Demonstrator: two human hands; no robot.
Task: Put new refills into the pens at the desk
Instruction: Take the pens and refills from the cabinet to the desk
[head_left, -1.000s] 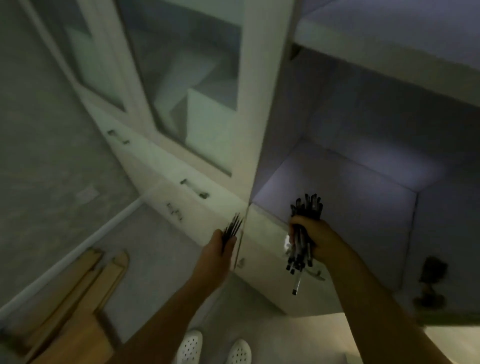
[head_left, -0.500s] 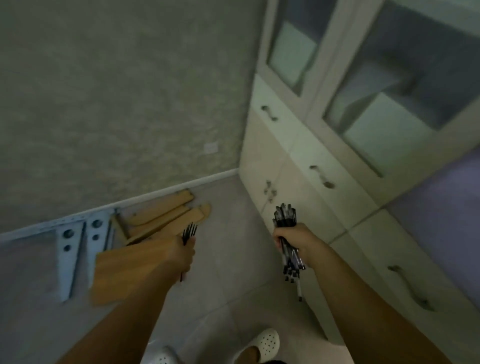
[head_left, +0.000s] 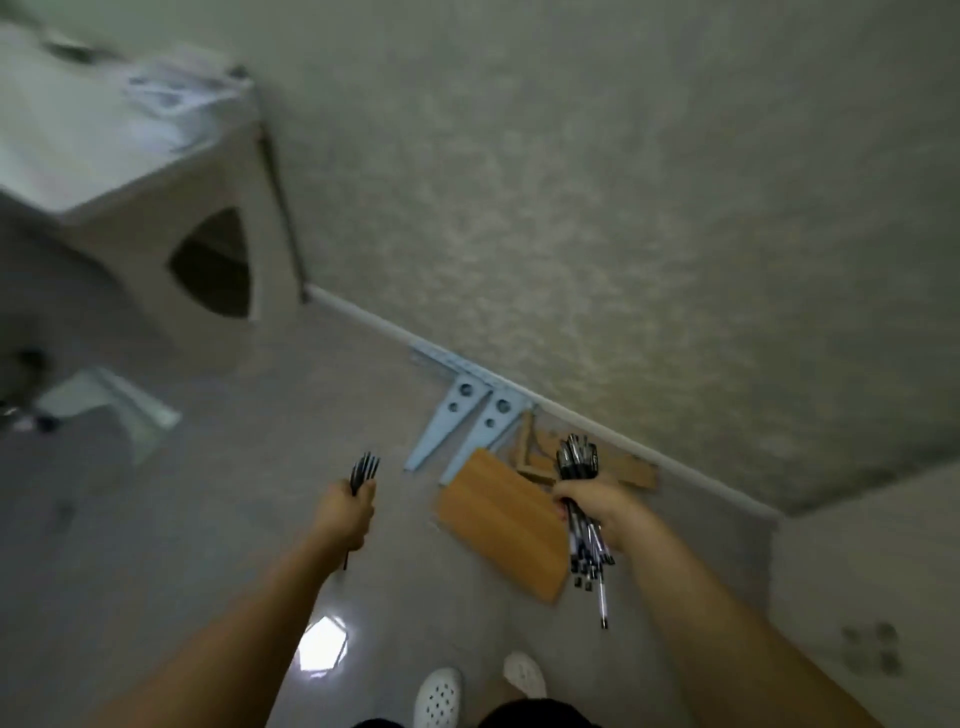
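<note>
Standing on the tiled floor (head_left: 171, 561), the person carries both loads out in front: the left hand (head_left: 344, 514) has its grip closed round thin dark refills (head_left: 363, 470), the right hand (head_left: 589, 506) grips a bundle of pens (head_left: 582, 499), caps up. Behind, wood boards (head_left: 501, 525) and blue brackets (head_left: 457, 426) lie along the wall. The tabletop (head_left: 78, 156) shows blurred at upper left.

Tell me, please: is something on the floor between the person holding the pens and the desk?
Nothing visible blocks it. The left hand grips refills, the right hand a bundle of pens; the floor toward the desk looks bare. Wooden boards lie right, by the wall.
</note>
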